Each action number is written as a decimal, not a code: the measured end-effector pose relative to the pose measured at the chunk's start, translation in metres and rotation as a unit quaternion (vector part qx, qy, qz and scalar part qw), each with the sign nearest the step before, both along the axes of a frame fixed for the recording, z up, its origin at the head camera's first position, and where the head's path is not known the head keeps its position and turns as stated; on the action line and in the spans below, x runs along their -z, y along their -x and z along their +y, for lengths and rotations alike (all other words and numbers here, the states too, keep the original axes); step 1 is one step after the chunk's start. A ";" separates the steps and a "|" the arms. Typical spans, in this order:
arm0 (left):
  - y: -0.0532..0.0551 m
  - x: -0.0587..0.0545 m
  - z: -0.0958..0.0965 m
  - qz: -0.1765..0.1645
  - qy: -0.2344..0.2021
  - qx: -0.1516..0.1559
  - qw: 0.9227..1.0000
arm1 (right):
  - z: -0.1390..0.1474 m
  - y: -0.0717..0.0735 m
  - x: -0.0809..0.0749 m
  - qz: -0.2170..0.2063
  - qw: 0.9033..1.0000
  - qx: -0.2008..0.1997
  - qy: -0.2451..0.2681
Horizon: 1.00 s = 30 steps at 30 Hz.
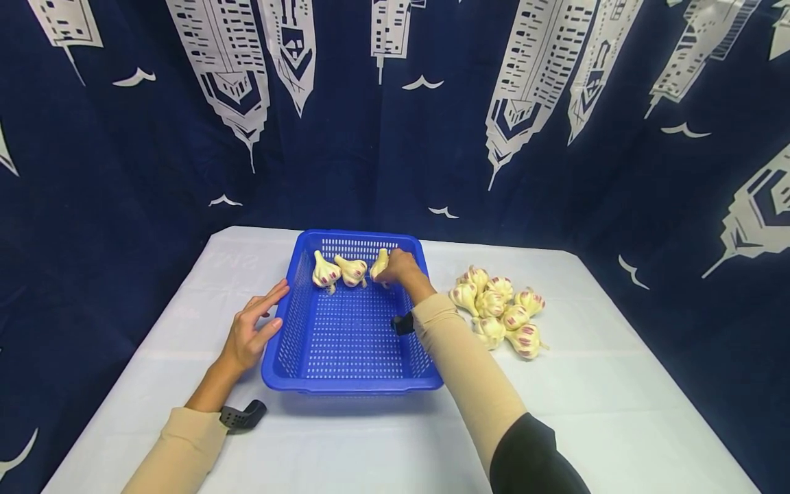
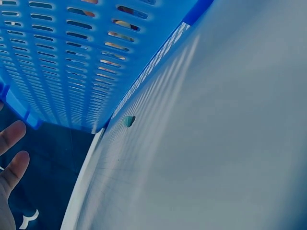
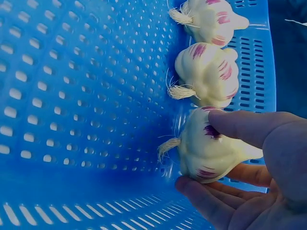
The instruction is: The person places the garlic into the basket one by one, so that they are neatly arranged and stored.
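A blue perforated plastic basket (image 1: 354, 385) stands on the white table. Inside, along its far wall, two garlic bulbs (image 1: 326, 272) (image 3: 206, 74) lie side by side with purple streaks and root tufts. Beside them my right hand (image 1: 400, 267) grips a third garlic bulb (image 3: 204, 143), thumb on one side and fingers curled under the other. This bulb is right by the basket's far corner, close against its neighbour. My left hand (image 1: 249, 333) rests at the basket's left rim with fingers extended; only some fingertips (image 2: 17, 163) show in the left wrist view.
Several more garlic bulbs (image 1: 490, 304) lie in a loose pile on the table, right of the basket and beyond my right forearm. A small green spot (image 2: 128, 121) shows on the table beside the basket. A dark blue printed curtain (image 1: 370, 171) hangs behind the table.
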<state>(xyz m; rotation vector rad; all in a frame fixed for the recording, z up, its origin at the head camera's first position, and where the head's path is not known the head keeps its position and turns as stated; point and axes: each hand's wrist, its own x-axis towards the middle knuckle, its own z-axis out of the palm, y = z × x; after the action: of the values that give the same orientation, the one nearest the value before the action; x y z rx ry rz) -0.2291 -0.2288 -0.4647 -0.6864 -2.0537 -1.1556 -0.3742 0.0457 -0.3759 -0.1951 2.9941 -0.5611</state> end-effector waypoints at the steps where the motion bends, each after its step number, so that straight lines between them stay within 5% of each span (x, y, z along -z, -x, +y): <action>1: 0.000 0.000 0.000 -0.001 0.000 0.000 1.000 | 0.000 0.000 0.001 -0.004 1.000 0.000 0.000; 30: 0.000 0.001 -0.001 -0.006 0.002 -0.002 1.000 | -0.003 0.001 0.004 -0.014 1.000 0.005 0.005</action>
<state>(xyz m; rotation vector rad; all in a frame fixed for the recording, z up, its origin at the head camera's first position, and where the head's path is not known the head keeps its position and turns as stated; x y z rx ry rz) -0.2293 -0.2297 -0.4653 -0.6776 -2.0664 -1.1565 -0.3749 0.0431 -0.3795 -0.1705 2.9679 -0.5744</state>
